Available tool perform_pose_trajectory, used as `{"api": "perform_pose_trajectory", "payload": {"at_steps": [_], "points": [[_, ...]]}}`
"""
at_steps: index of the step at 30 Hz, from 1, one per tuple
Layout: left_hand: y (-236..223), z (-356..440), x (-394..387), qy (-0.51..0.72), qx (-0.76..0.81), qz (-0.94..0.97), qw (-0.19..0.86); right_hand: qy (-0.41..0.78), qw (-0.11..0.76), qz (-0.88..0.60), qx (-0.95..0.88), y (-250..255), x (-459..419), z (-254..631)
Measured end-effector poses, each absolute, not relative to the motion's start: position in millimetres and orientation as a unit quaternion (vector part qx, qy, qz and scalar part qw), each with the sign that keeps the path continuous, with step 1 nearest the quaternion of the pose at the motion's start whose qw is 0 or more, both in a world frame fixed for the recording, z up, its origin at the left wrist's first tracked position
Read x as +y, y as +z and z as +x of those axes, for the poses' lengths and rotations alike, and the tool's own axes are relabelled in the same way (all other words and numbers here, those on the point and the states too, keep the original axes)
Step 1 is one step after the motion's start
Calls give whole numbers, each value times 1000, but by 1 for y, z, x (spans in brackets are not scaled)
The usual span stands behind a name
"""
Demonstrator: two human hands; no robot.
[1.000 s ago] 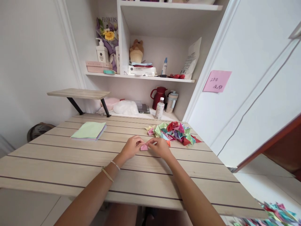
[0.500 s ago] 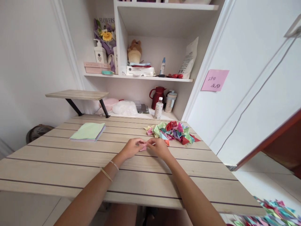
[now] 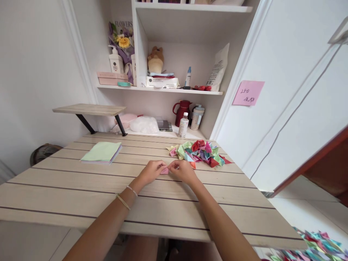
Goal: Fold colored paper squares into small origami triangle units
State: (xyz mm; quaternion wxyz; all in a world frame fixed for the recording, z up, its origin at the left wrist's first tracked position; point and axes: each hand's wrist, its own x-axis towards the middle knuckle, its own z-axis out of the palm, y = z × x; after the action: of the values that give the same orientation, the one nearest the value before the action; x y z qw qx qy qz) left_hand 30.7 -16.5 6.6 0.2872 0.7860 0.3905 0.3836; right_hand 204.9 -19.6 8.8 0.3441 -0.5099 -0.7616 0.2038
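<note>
A small folded piece of pink paper (image 3: 164, 170) is held low over the wooden table, between my two hands. My left hand (image 3: 153, 170) pinches its left side with thumb and fingers. From the right, my right hand (image 3: 181, 169) has its fingertips closed on the paper's other edge. My fingers hide much of the paper, so its exact folded shape cannot be made out. Just beyond my right hand lies a heap of folded colored paper pieces (image 3: 202, 152), with an orange one nearest the hand.
A stack of colored paper sheets (image 3: 102, 152), pale green on top, lies on the table (image 3: 81, 192) at the left. Behind stand a small raised shelf (image 3: 89, 108), a clear bottle (image 3: 183, 125) and a red jug (image 3: 182, 111). More folded pieces (image 3: 318, 244) cover the floor at lower right.
My fingers have shifted slightly on the pink paper, and a bit more of its lower part shows between my hands. Everything else stays in place.
</note>
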Motion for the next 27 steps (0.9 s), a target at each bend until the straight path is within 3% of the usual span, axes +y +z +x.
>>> {"api": "perform_pose_trajectory", "payload": {"at_steps": [16,27], "points": [[3,31,-17,381,393,791,273,233,360,-501,-752,6,-19,204],[2,33,-14,450,396,740,305,279,388,-443,-759,9,-22,202]]}}
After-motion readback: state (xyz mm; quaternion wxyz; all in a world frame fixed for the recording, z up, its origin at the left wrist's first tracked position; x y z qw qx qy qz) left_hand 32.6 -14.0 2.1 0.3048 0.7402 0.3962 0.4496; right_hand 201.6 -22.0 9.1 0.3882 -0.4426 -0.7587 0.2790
